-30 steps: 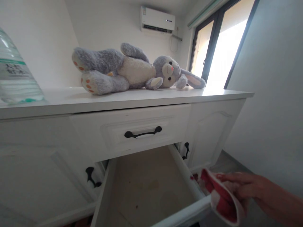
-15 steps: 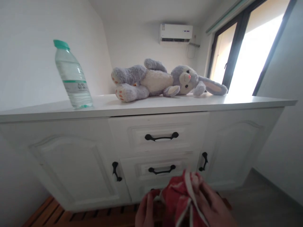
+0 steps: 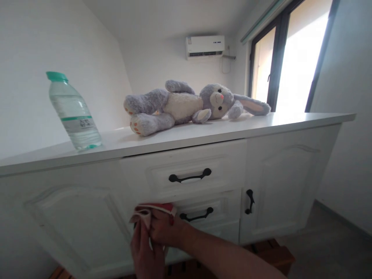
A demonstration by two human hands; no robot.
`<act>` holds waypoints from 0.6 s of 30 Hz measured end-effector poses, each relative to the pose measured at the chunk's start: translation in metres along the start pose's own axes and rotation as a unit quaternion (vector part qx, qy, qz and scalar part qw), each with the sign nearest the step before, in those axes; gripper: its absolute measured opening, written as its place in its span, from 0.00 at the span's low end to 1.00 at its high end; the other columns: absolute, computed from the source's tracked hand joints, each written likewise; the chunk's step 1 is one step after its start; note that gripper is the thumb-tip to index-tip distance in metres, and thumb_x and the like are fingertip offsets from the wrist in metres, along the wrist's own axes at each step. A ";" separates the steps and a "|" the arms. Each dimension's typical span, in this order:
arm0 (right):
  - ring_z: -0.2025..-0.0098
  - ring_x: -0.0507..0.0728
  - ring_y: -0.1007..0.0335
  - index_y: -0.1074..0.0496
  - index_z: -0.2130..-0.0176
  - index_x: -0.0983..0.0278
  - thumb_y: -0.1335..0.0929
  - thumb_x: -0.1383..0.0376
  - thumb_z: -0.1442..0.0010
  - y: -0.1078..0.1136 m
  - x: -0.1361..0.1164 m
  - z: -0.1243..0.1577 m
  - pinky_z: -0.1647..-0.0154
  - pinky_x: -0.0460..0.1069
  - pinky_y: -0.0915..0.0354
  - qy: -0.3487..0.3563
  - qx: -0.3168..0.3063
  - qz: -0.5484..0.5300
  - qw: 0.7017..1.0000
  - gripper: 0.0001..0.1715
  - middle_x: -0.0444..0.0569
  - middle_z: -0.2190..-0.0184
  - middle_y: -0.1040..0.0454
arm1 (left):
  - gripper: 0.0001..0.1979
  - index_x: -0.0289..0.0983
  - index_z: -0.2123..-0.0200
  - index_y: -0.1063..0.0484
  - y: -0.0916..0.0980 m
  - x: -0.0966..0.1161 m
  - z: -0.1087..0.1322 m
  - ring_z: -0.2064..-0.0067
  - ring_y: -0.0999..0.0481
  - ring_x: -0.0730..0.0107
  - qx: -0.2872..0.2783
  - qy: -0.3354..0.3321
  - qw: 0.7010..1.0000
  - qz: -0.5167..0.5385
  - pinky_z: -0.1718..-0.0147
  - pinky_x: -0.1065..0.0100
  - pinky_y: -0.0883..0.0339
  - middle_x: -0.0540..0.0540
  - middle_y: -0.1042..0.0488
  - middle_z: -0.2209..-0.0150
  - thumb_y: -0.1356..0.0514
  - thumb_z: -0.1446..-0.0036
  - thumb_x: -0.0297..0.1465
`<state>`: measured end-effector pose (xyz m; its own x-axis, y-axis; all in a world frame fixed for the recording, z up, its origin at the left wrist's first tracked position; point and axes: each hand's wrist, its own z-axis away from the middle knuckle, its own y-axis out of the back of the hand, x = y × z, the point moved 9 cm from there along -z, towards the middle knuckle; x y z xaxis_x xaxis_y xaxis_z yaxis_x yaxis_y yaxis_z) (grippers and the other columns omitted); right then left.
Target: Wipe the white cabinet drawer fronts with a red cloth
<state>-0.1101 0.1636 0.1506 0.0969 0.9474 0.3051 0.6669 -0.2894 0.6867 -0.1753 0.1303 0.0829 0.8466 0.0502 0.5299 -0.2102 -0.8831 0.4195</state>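
Observation:
A red cloth with white trim (image 3: pixel 153 209) is bunched against the front of the white cabinet (image 3: pixel 72 217), just left of the lower drawer's black handle (image 3: pixel 196 215). My right hand (image 3: pixel 165 230) reaches in from the lower right and grips the cloth. Just below it, my left hand (image 3: pixel 144 254) has its fingers up on the cloth's lower left edge. Both middle drawers are shut; the upper drawer handle (image 3: pixel 190 176) is above the hands. The hands and cloth hide the left door's handle.
On the cabinet top (image 3: pixel 261 122) stand a water bottle with a green cap (image 3: pixel 74 114) at the left and a grey plush rabbit (image 3: pixel 186 104) lying on its side. The right door has a black handle (image 3: pixel 249 201). Window at right, wall-mounted air conditioner (image 3: pixel 205 45) behind.
The open lower drawer is now shut. The cloth went from the right hand alone at the drawer's right corner to both hands, then left and up against the cabinet front.

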 end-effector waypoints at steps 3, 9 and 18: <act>0.32 0.61 0.40 0.31 0.40 0.75 0.36 0.71 0.32 0.043 0.016 0.056 0.28 0.54 0.42 -0.029 0.045 0.089 0.995 0.23 0.54 0.38 0.28 | 0.39 0.41 0.29 0.50 -0.028 0.061 0.020 0.40 0.28 0.39 -0.011 -0.173 0.984 -0.047 0.49 0.41 0.23 0.28 0.31 0.39 0.40 0.41 0.27; 0.42 0.64 0.28 0.32 0.37 0.67 0.33 0.68 0.33 0.122 0.073 0.194 0.45 0.61 0.24 -0.193 0.080 0.123 0.970 0.26 0.58 0.47 0.21 | 0.31 0.24 0.35 0.41 -0.099 0.217 0.061 0.41 0.25 0.44 -0.041 -0.326 0.944 -0.020 0.48 0.50 0.20 0.27 0.23 0.44 0.41 0.43 0.21; 0.42 0.64 0.26 0.32 0.37 0.63 0.38 0.73 0.34 0.127 0.072 0.306 0.49 0.61 0.22 -0.270 0.095 0.204 0.936 0.28 0.58 0.47 0.22 | 0.26 0.25 0.40 0.34 -0.175 0.257 0.124 0.38 0.25 0.50 -0.158 -0.395 0.904 0.044 0.44 0.54 0.21 0.28 0.22 0.43 0.41 0.42 0.20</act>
<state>0.2080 0.2364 0.0579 0.6972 0.7096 0.1023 0.6076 -0.6606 0.4410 0.1399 0.2398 0.0540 0.8786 -0.4725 -0.0689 -0.3163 -0.6841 0.6572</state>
